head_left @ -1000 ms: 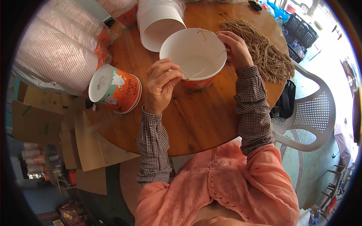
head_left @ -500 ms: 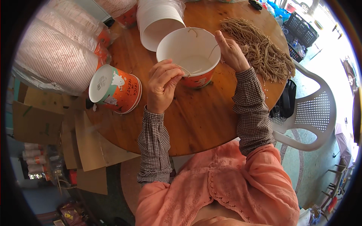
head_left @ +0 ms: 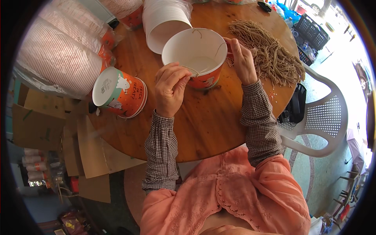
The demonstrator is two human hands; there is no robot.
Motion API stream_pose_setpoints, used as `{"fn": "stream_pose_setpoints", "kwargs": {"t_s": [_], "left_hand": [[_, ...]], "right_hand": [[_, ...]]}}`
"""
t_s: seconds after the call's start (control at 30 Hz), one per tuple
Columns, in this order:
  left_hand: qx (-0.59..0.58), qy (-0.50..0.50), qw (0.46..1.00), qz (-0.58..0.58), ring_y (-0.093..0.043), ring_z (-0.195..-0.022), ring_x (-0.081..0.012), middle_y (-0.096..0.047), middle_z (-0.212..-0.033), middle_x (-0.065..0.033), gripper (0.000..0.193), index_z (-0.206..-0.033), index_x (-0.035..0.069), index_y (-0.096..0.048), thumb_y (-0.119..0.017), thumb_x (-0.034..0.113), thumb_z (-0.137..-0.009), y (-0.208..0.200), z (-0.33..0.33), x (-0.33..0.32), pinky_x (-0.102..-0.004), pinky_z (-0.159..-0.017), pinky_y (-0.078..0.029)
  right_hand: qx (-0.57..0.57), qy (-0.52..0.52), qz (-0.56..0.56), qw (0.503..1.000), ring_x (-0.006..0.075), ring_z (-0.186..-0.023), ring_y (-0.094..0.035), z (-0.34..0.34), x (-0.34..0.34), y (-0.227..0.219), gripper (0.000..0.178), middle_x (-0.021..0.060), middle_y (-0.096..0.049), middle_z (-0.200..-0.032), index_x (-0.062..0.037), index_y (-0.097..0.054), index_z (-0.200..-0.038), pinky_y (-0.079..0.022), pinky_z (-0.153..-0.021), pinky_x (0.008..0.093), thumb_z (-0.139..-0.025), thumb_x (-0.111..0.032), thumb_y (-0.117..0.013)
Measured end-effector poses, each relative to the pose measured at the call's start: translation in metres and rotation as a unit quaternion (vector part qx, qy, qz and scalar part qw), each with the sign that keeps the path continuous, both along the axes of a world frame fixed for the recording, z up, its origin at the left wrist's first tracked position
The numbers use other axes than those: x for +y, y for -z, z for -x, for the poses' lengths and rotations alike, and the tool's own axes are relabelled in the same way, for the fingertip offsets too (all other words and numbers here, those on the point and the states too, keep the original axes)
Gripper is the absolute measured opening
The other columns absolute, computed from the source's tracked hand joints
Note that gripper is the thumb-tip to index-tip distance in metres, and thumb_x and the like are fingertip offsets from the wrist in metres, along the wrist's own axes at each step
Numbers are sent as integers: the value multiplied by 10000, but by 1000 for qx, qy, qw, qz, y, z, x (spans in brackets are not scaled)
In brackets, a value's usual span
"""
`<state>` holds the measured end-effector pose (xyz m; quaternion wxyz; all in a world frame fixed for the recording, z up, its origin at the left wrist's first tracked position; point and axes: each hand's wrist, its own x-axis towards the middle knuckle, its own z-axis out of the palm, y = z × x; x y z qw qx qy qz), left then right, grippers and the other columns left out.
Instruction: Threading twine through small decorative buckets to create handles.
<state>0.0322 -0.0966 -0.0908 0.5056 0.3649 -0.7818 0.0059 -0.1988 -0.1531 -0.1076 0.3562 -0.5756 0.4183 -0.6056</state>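
Note:
A white-lined paper bucket (head_left: 196, 49) with an orange printed outside stands tilted toward me on the table. My left hand (head_left: 171, 88) is at its near left rim, thumb and fingers pinching a thin tan cord (head_left: 190, 69) there. Against the bucket's right side is my right hand (head_left: 243, 62), its fingers bent in at the outer rim beside another stretch of cord; what they grip is partly hidden. One more bit of cord hangs inside the far rim. To the right lies a loose heap of tan cords (head_left: 270, 53).
An upturned orange and green bucket (head_left: 123, 92) sits at the left. Nested white buckets (head_left: 166, 29) lie behind, with plastic-wrapped stacks (head_left: 58, 55) at far left. Cardboard boxes (head_left: 90, 147) are below the round wooden table (head_left: 203, 129); a grey plastic chair (head_left: 329, 117) stands right.
My right hand has shifted slightly right and down along the bucket's side, its thumb leaving the rim. The left hand keeps its pinch, almost still.

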Motion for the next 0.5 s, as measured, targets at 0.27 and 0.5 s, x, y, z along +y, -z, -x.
{"fn": "stream_pose_setpoints", "kwargs": {"t_s": [0.27,0.5], "left_hand": [[8,-4,1000,12,-617,-1008,-268,-678,-934,-34,81,-913,75,-679,-696,113,-843,3,3,-2,-378,-919,-452],[21,-28,999,14,-610,-1040,-274,-679,-949,-40,80,-930,72,-672,-682,107,-858,5,0,-4,-379,-940,-443]], "right_hand": [[133,80,77,985,309,-893,-660,0,15,4,392,193,-679,-1022,-27,-666,-1115,-515,-786,365,-991,-350,-481],[142,86,142,976,233,-818,-629,-6,34,-5,177,112,-635,-941,-21,-663,-983,-510,-722,318,-903,-178,-645]]}}
